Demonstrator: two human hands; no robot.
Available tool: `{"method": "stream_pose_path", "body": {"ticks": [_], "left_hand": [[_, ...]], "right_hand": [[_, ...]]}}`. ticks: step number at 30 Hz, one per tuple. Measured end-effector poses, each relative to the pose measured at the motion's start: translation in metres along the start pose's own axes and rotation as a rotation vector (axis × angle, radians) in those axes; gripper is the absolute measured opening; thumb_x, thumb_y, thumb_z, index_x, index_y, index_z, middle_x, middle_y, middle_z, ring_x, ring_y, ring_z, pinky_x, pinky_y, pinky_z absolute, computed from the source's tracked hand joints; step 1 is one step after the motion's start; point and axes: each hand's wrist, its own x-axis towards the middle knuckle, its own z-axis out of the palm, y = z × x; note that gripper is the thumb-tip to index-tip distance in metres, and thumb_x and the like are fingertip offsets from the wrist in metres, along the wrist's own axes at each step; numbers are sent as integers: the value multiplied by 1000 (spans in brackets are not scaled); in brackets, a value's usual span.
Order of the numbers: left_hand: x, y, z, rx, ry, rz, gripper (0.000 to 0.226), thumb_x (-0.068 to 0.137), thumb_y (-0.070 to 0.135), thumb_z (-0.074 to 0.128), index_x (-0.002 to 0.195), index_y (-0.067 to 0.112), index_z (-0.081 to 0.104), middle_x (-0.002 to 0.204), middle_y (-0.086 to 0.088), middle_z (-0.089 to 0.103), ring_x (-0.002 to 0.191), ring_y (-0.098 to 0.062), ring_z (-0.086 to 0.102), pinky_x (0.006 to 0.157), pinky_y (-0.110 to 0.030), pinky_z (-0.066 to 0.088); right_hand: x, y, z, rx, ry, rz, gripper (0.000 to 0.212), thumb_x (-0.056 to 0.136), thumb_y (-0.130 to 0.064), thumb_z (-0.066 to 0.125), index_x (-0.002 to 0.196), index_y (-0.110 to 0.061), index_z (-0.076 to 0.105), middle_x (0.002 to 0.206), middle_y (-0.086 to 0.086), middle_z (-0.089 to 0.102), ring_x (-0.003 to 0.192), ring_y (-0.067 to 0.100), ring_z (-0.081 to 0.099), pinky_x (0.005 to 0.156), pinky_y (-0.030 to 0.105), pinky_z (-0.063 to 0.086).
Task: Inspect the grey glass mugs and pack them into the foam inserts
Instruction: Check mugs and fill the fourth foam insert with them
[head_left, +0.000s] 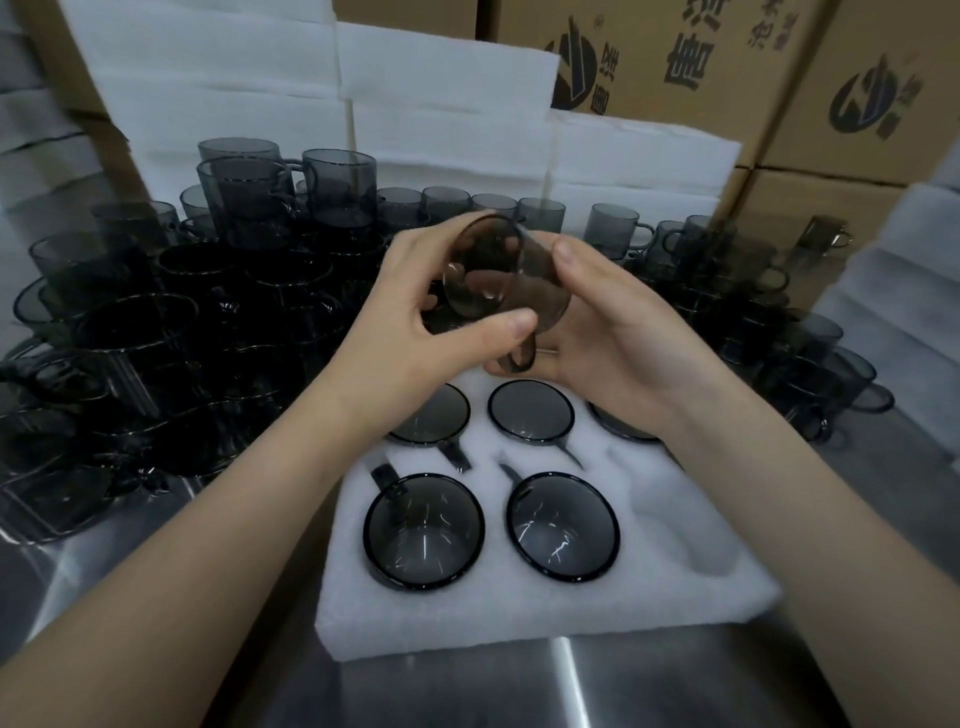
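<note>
Inspection step: one grey mug held up in both hands over the foam insert

The mug (498, 280) lies tilted on its side at the centre of the frame, handle pointing down, with the left hand (410, 312) and right hand (628, 343) each clamped on it between thumb and curled fingers. Below, the foam insert (519, 613) on the desk (571, 686) seats five packed mugs (423, 530), one partly hidden by the right wrist. Its lower-right pocket (670, 519) looks empty. As I judge it, if the glass passes, the next move is to turn it to match the seated ones, line the handle with the slot and lower it into that pocket. Loose mugs (156, 338) crowd the left and right of the frame
</note>
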Motion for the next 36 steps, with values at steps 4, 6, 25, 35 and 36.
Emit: {"method": "stream_pose_path", "body": {"ticks": [4,6,25,35,36], "left_hand": [[-1,0,1,24,21,4,70,70,32,78,133,28,49,125,2,59,116,-14,58,101,-43,48],[-1,-1,1,21,13,-9,69,69,27,79,133,26,53,122,2,62,112,-14,61,99,-40,50],[2,-2,9,336,1,105,104,60,41,84,147,14,35,116,4,42,101,3,46,93,0,30],[-2,4,12,453,93,232,70,64,29,68,131,12,59,105,4,52,98,-6,50,87,-8,37],[-2,4,13,447,103,240,67,65,29,69,130,12,60,104,3,54,97,-5,50,88,-7,37]], "right_hand": [[-1,2,2,-10,76,-81,19,88,-18,59,106,-16,54,102,12,65,77,26,67,60,37,55],[-2,2,2,-57,94,-106,22,84,-12,63,103,-16,52,97,10,66,79,28,68,60,39,56],[-7,4,19,-932,245,-209,36,88,-49,48,118,-31,51,102,-17,63,96,-2,59,87,29,49],[-7,5,19,-1004,230,-293,30,90,-46,53,116,-33,51,95,-22,61,90,-11,57,78,7,40],[-7,5,20,-994,231,-303,26,92,-45,48,115,-33,52,94,-21,62,90,-9,57,78,8,41]]}}
